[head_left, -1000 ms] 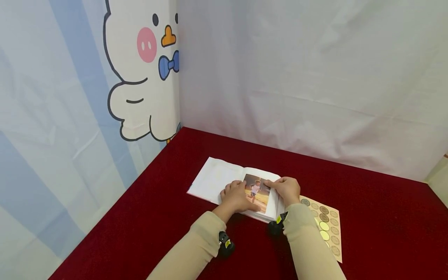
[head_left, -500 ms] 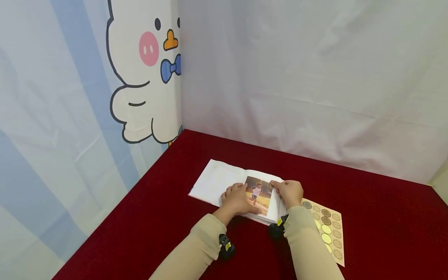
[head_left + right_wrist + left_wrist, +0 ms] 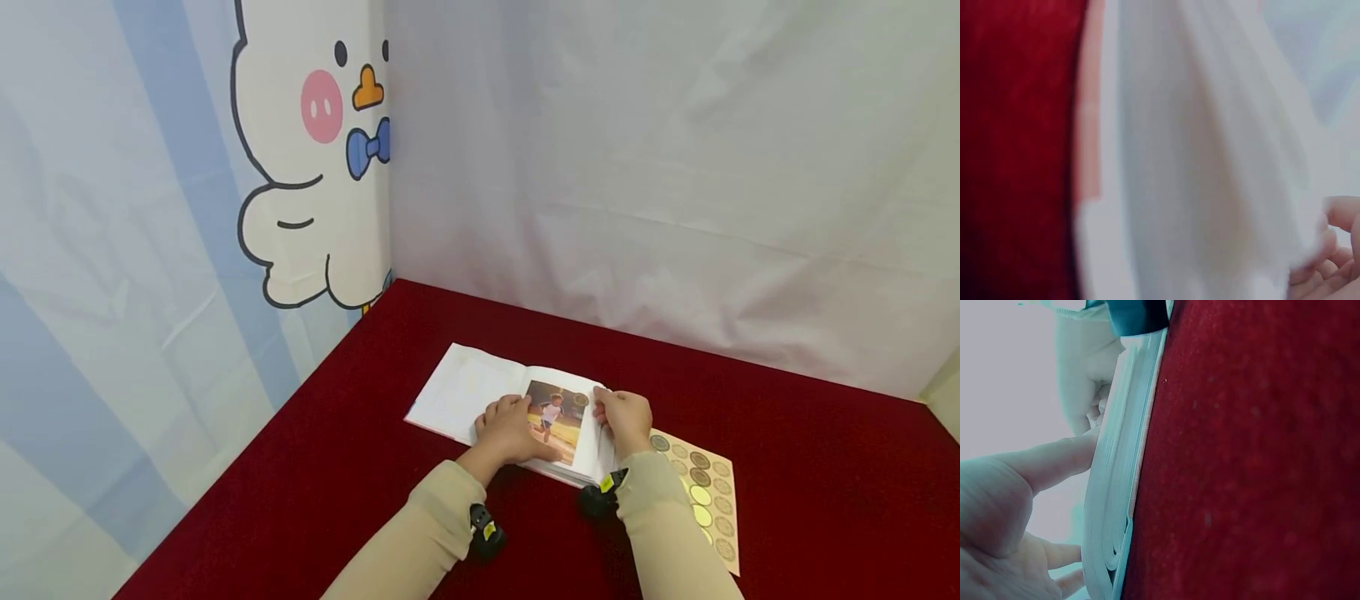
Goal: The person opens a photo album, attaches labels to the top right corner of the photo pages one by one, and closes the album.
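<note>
An open photo album (image 3: 468, 387) with white pages lies on the table. Its right page carries a photo (image 3: 553, 421) of a running child, with a round sticker (image 3: 581, 400) at the top right corner. My left hand (image 3: 507, 429) rests on the album, fingers spread, the thumb lying along the photo's lower edge. At the right page's outer edge, my right hand (image 3: 626, 418) pinches the page (image 3: 1254, 144) between thumb and curled fingers. Pages fan apart there in the right wrist view. The left wrist view shows the album's page stack (image 3: 1119, 437) edge-on beside the left thumb.
Partly under the right forearm, a beige sheet of round stickers (image 3: 723, 486) lies on the dark red tablecloth (image 3: 825, 467). Behind the table hangs a white curtain (image 3: 660, 167). A blue-striped curtain with a cartoon bird (image 3: 307, 258) stands at the left.
My right hand's fingertips have moved off the photo's top right corner to the page's outer edge, and the round sticker there now shows fully. The left hand stays on the album.
</note>
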Tool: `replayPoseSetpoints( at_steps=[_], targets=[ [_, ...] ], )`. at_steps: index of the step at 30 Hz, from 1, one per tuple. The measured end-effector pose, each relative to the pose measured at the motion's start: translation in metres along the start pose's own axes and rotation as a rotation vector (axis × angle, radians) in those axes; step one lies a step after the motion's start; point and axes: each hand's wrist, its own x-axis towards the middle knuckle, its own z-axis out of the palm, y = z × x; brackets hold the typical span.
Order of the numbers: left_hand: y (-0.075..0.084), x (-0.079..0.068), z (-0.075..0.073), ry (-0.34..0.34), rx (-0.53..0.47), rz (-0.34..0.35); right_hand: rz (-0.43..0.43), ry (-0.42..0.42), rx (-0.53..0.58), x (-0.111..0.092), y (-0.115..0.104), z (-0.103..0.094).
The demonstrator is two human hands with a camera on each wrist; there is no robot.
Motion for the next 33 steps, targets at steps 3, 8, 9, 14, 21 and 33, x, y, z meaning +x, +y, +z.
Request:
replayPoseSetpoints(
  at_steps=[3,8,9,14,21,33],
  targets=[
    [0.000,-0.001,-0.001,-0.001,-0.015,0.002,0.043,-0.031,0.093,0.000,0.001,-0.002],
    [-0.002,-0.002,-0.001,0.004,-0.035,0.006,0.073,-0.061,0.231,-0.003,0.002,-0.005],
    [-0.002,-0.002,-0.001,0.003,-0.039,0.008,0.072,-0.065,0.249,-0.005,0.002,-0.006],
    [-0.004,-0.002,-0.002,0.013,-0.079,0.020,0.068,-0.085,0.318,-0.012,0.001,-0.009],
    [-0.006,0.000,0.000,0.023,-0.121,0.024,0.124,-0.087,0.377,-0.018,0.001,-0.016],
    [-0.004,-0.002,-0.002,0.033,-0.176,0.019,0.117,-0.065,0.341,-0.023,0.005,-0.023]
  ],
)
